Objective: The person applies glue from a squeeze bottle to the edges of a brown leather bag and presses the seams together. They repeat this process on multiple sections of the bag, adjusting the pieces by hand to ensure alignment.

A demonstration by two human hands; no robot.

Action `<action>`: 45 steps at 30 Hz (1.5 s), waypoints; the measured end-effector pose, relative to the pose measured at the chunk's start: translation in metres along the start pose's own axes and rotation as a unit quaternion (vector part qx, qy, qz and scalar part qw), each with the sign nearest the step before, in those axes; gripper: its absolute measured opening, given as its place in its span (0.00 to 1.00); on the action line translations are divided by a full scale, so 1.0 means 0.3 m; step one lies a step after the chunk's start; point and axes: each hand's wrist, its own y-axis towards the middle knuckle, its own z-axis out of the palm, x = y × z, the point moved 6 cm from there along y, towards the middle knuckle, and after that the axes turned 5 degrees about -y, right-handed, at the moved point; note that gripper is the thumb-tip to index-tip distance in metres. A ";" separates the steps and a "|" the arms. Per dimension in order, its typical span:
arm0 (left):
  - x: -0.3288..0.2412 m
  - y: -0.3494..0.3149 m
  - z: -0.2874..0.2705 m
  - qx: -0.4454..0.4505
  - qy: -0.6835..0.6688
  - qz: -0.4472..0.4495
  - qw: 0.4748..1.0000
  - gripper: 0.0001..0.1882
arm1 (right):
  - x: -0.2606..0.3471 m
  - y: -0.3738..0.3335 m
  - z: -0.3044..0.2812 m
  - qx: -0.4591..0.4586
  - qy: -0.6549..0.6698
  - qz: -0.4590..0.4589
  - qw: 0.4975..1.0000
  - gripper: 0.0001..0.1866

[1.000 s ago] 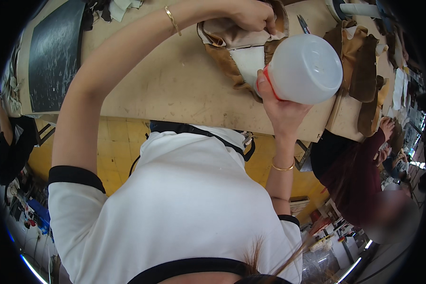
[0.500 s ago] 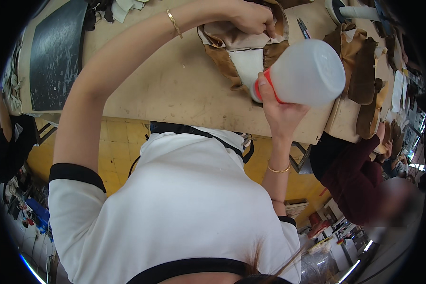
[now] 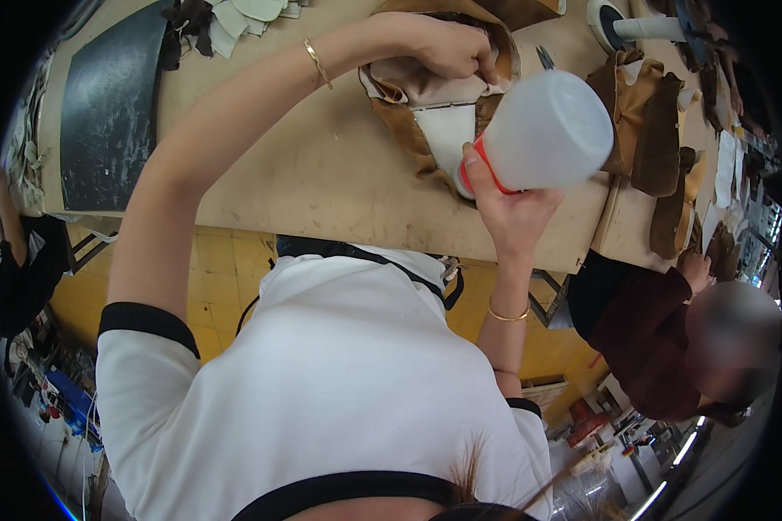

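My right hand (image 3: 511,213) grips a white plastic bottle (image 3: 547,130) with a red cap, tilted with its cap end down over a white panel on a brown leather piece (image 3: 426,117). My left hand (image 3: 447,50) presses on the upper part of that leather piece and holds it against the beige worktable (image 3: 304,182). Both wrists carry thin gold bangles.
A dark mat (image 3: 113,104) lies at the table's left. Several brown leather pieces (image 3: 656,130) are stacked at the right. Pale cut pieces (image 3: 252,13) lie at the far edge. Another person in a dark red top (image 3: 643,330) sits at the right. The floor below is yellow.
The bottle has shifted slightly left and lower, toward the white panel. My left hand stays on the leather piece.
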 end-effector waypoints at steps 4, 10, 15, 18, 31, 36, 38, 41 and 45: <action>-0.038 -0.043 -0.031 0.016 0.002 0.023 1.000 0.20 | -0.032 0.031 -0.006 0.014 0.087 0.094 0.992 0.17; -0.069 -0.240 -0.173 -0.216 -0.028 0.098 0.971 0.18 | -0.009 0.125 -0.041 -0.159 0.153 0.057 0.974 0.14; -0.014 -0.300 -0.102 -0.274 0.102 -0.108 0.950 0.21 | 0.011 0.130 -0.024 -0.094 0.076 -0.023 0.992 0.16; -0.007 -0.293 -0.066 -0.269 0.172 -0.164 0.934 0.23 | -0.033 0.119 -0.021 -0.099 0.151 0.031 0.983 0.16; 0.017 -0.272 -0.077 -0.266 0.192 -0.188 0.926 0.25 | -0.032 0.071 -0.007 -0.120 0.207 0.036 0.970 0.20; -0.061 -0.317 -0.048 -0.331 0.292 -0.107 0.891 0.21 | -0.071 0.036 0.006 -0.131 0.191 0.079 0.969 0.22; -0.111 -0.345 -0.042 -0.353 0.260 -0.008 0.899 0.20 | -0.082 0.020 0.004 -0.131 0.181 0.105 0.969 0.22; -0.082 -0.367 -0.044 -0.236 -0.030 0.011 0.971 0.18 | -0.073 0.010 -0.006 -0.119 0.196 0.099 0.968 0.22; -0.018 -0.396 -0.062 -0.098 -0.331 -0.013 0.939 0.25 | -0.051 0.018 -0.025 -0.094 0.212 0.079 0.969 0.22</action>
